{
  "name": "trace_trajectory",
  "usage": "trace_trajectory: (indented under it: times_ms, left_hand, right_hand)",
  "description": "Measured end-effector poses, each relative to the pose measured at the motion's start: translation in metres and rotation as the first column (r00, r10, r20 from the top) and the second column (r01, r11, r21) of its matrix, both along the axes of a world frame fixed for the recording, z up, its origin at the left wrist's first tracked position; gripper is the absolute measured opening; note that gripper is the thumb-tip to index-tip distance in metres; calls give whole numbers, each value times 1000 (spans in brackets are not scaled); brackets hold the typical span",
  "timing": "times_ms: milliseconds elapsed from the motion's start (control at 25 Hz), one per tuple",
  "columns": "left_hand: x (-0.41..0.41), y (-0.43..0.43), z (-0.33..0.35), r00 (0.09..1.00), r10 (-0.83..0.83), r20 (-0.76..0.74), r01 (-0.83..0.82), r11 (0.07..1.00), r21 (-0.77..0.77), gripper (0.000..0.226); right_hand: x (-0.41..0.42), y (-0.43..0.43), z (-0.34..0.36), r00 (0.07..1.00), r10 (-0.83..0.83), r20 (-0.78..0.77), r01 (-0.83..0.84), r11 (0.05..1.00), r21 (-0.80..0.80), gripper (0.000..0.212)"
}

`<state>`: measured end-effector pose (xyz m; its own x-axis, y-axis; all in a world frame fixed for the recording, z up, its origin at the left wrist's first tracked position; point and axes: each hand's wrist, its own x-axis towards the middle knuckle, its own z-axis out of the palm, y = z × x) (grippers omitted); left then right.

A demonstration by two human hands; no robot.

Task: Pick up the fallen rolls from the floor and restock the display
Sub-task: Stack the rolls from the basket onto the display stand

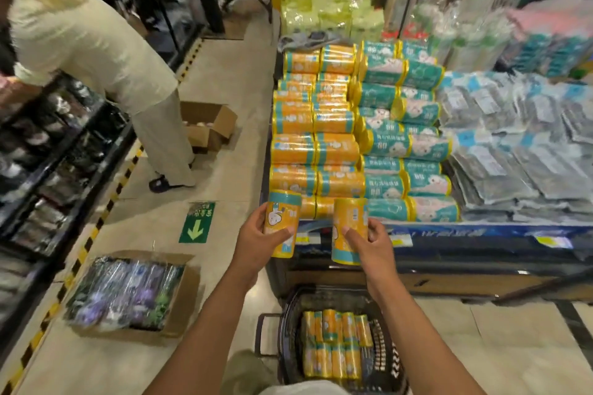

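My left hand [256, 239] grips an orange roll [282, 218], held upright at the front left corner of the display table [465, 232]. An arm's width to the right, my right hand [369, 242] grips a second orange roll [349, 228], also upright, just in front of the table's edge. Rows of orange rolls [316, 144] lie stacked on the table's left side, with teal rolls [404, 138] beside them. Below my arms a black basket [285, 324] on the floor holds several more orange rolls [337, 343].
A person in pale clothes [96, 51] bends over the dark shelves [48, 154] on the left. An open carton of packets [128, 292] and another open carton [208, 125] sit on the aisle floor. Grey packets [513, 144] fill the table's right side.
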<state>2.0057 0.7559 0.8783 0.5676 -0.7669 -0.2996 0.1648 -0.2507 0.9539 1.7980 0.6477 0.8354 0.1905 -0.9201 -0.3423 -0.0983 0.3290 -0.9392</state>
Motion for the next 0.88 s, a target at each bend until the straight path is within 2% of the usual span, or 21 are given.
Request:
trace_trajectory:
  times_ms: [80, 200, 520, 680, 880]
  left_hand:
    - [14, -20, 11, 999, 42, 9, -42, 999, -1, 57]
    - [37, -52, 26, 998, 39, 44, -39, 999, -9, 54]
    - [147, -199, 41, 950, -172, 261, 175, 984, 10, 76]
    - [217, -298, 41, 830, -336, 445, 329, 939, 96, 86]
    - [281, -431, 35, 554, -394, 734, 390, 901, 190, 89]
  right_hand:
    - [14, -28, 13, 998, 55, -33, -56, 998, -35, 62]
    - [30, -67, 32, 991, 108, -74, -117, 986, -120, 55]
    - [111, -206, 71, 957, 159, -244, -232, 922, -311, 57]
    - [163, -289, 74, 881, 129, -456, -348, 829, -438, 63]
    - [217, -401, 76, 715, 36, -699, -520, 695, -496, 77]
